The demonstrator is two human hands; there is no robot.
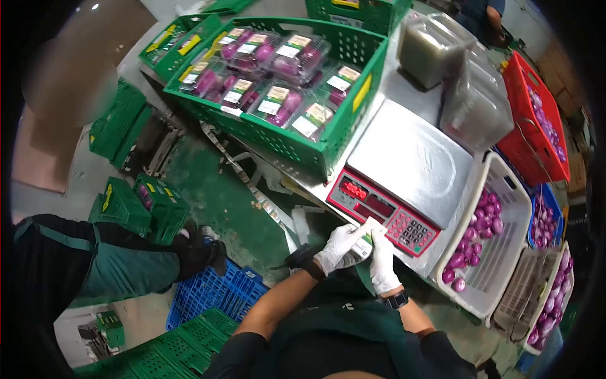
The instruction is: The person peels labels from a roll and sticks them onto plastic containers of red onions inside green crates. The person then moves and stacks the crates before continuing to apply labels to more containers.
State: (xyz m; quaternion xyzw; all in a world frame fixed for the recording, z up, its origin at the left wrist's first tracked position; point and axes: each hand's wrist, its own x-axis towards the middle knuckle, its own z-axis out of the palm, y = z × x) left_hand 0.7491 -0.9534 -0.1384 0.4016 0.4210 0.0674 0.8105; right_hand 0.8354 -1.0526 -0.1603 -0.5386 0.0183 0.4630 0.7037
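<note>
Both hands wear white gloves and come together in front of my body, close to the front edge of the scale. My left hand (336, 248) grips a small stack of green-and-white printed labels (363, 245), its fingers closed around their left side. On the other side, my right hand (382, 261) pinches the upper right edge of the same labels. Just beyond them stands a red weighing scale (383, 211) with a lit display, a keypad and a bare steel pan (413, 161).
A green crate (252, 129) of clear onion packs (297, 54) stands left of the scale. Clear plastic containers (476, 101) sit behind it. At right are a white basket (499, 265) of purple onions (480, 218) and a red crate (521, 142). Someone's leg (126, 262) is at left.
</note>
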